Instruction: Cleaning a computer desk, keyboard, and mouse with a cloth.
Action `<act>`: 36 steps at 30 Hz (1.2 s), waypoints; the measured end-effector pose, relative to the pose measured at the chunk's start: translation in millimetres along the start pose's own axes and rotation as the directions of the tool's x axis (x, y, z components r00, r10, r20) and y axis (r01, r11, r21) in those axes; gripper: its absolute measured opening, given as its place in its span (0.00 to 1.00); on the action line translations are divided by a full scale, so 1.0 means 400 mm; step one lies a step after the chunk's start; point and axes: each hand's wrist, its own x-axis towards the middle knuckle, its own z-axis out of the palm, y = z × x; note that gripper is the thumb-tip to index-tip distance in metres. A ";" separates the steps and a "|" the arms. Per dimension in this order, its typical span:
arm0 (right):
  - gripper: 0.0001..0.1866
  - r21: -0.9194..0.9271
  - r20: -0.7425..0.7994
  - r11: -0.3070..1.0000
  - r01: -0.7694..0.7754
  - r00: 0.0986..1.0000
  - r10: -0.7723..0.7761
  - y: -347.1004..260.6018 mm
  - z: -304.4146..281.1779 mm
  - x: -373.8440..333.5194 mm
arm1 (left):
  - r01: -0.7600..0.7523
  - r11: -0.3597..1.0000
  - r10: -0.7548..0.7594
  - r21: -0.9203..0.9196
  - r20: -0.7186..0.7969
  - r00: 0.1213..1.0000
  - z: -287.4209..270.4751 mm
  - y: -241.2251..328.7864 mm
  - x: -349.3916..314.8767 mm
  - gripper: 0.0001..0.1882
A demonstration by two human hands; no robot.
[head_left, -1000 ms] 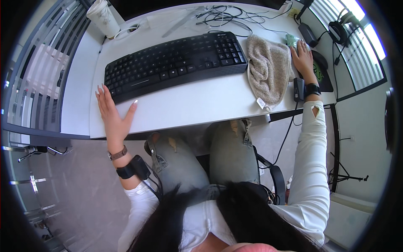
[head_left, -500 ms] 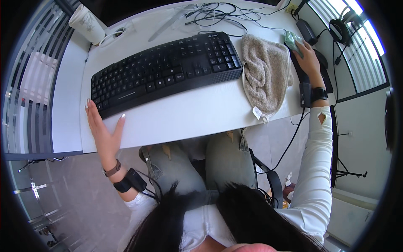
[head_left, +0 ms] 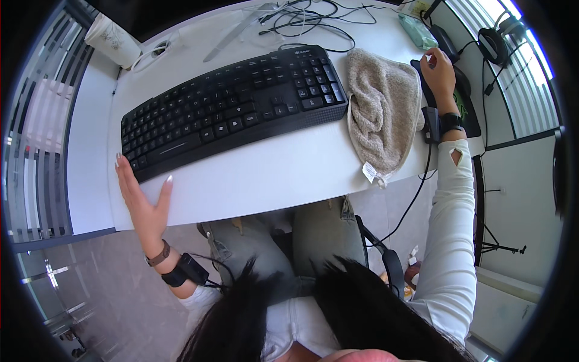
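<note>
My left hand (head_left: 143, 205) lies flat and open on the white desk, fingers along the near left corner of a black keyboard (head_left: 235, 108), thumb apart. Over the dark mouse pad (head_left: 469, 114) at the far right is my right hand (head_left: 440, 73), its fingers curled in. I see nothing held in it, though its palm side is hidden. Just beyond those fingers lies a crinkled green packet (head_left: 418, 31), apart from the hand. Between the keyboard and my right wrist rests a beige towel (head_left: 386, 108) with a white tag.
A patterned white cup (head_left: 113, 41) stands at the back left. Tangled black cables (head_left: 310, 21) and a flat, strip-like object (head_left: 236, 35) lie along the back. Headphones (head_left: 493, 45) hang at the right partition. Cords trail from both wrist devices. The desk's front edge is above my lap.
My right hand has let go of the green packet and drawn back toward me, fingers curling. The packet stays at the back right. My left hand keeps its place by the keyboard. The view shifts slightly.
</note>
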 end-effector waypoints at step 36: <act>0.34 -0.198 0.077 0.951 -0.239 0.963 0.258 0.137 -0.105 -0.187 | -0.032 0.999 0.032 -0.009 -0.052 0.998 0.005 -0.019 0.002 0.48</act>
